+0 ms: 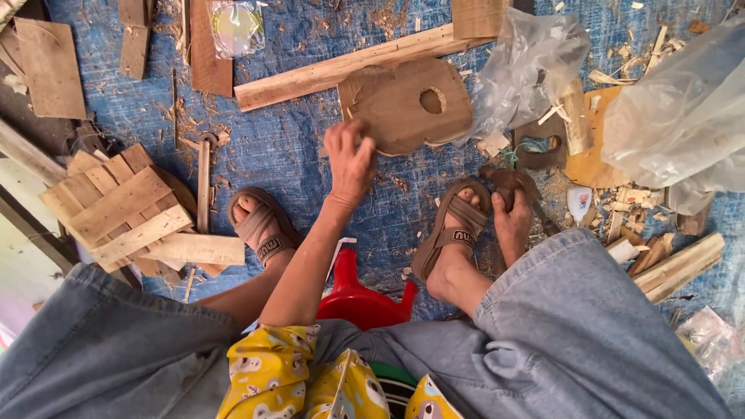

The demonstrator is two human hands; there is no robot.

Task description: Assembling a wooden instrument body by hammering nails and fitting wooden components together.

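Board: the flat wooden cutout (pixel 407 105) with a round hole lies on the blue tarp (pixel 295 147), far of your feet, centre of the scene.
Left hand: your left hand (pixel 349 159) reaches its fingers onto the cutout's near-left edge; grip looks loose, just touching.
Right hand: your right hand (pixel 512 213) is clenched round a dark-handled tool (pixel 521 186), beside the right sandal (pixel 454 225).
Advice: I'd pinch the edge firmly before lifting; keep the tool tip away from your toes.
Around: a plank (pixel 349 66) lies farther off, plastic bags (pixel 675 116) right, stacked slats (pixel 116 206) left.
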